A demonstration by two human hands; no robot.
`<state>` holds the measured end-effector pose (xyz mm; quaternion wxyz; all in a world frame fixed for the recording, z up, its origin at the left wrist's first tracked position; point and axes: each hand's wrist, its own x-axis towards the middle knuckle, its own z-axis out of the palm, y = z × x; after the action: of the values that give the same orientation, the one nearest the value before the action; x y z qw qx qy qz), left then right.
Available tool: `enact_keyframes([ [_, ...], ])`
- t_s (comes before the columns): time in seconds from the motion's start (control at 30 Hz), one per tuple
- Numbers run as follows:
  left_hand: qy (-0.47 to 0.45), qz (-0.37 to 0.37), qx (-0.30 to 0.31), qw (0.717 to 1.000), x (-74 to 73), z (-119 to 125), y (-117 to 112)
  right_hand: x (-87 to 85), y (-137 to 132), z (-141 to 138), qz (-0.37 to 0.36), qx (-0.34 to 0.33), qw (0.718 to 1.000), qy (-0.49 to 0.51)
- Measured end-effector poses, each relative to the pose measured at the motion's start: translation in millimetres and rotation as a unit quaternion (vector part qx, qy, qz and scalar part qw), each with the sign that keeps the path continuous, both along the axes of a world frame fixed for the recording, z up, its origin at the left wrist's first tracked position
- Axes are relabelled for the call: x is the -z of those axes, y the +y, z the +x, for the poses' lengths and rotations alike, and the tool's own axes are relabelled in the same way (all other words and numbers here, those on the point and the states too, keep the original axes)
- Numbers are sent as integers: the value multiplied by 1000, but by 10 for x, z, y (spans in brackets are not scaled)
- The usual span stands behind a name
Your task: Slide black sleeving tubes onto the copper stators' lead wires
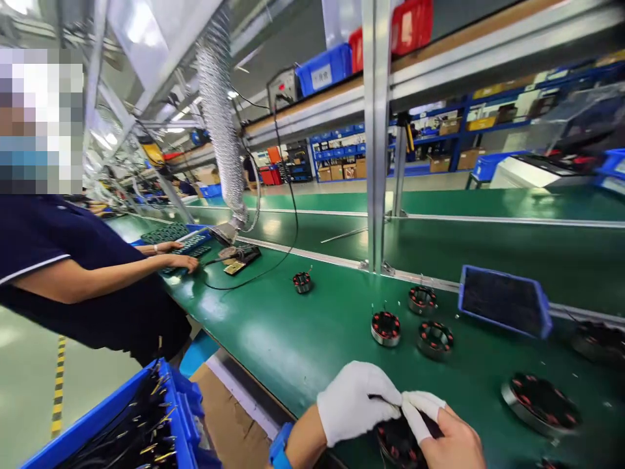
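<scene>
My left hand [359,404], in a white glove, is closed in a pinch, its fingertips meeting those of my right hand. My right hand [446,433] has white coverings on its fingers and bare skin behind them; it pinches too. What lies between the fingertips is too small to make out. Right beneath both hands is a ring-shaped motor stator [398,448], black with red spots, partly covered by them. Beyond them on the green bench stand more stators [385,327], [435,340], with silvery rims and short wire ends sticking up. A larger stator [541,404] lies to the right.
A blue-rimmed black tray [505,301] lies at the back right. A metal post [375,143] rises from the bench [273,326]. At lower left is a blue bin [163,397] of black leads. A co-worker [83,280] handles green boards beside a hanging duct [219,117].
</scene>
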<state>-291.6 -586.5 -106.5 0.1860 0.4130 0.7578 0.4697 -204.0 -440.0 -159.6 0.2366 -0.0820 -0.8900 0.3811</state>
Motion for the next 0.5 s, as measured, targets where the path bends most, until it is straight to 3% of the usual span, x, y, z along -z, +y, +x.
enact_keyframes([
  [0.13, 50, -18, 47, 997, -33, -28, -4, -118, -79, 2, -81, -8, 997, -2],
  [0.3, 26, -28, 80, 996, -108, -39, 11, -169, -119, 0, -149, -34, 988, -33],
  [0.37, -4, -20, 54, 998, -103, -13, 13, -168, -114, 5, -154, -39, 987, -36],
  [0.5, -167, 16, -91, 982, 3, 76, 45, -180, -116, 17, -147, -34, 988, -34],
])
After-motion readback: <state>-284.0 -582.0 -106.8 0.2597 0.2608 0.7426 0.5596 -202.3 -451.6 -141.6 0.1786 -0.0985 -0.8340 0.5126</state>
